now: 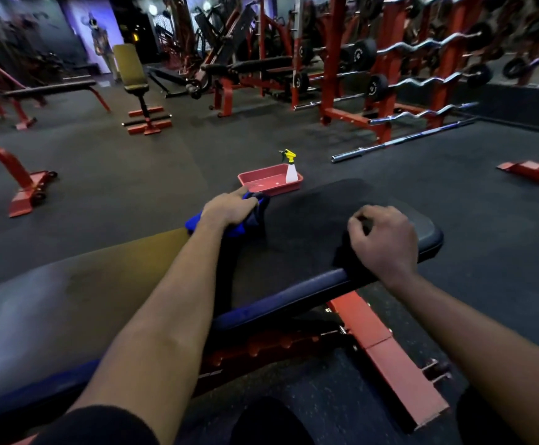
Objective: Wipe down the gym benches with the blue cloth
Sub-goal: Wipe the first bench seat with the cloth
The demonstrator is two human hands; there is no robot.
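Observation:
A dark padded bench on a red frame lies across the view just below me. My left hand reaches over to its far edge and grips the blue cloth, which is bunched under the palm and pressed on the pad. My right hand rests on the seat pad near its right end, fingers curled, holding nothing. Further off stand a flat black bench at the left and an upright bench with an olive back pad.
On the floor just beyond the bench sits a red tray holding a white spray bottle with a yellow trigger. A loose barbell lies to the right. Red racks with curl bars fill the back right.

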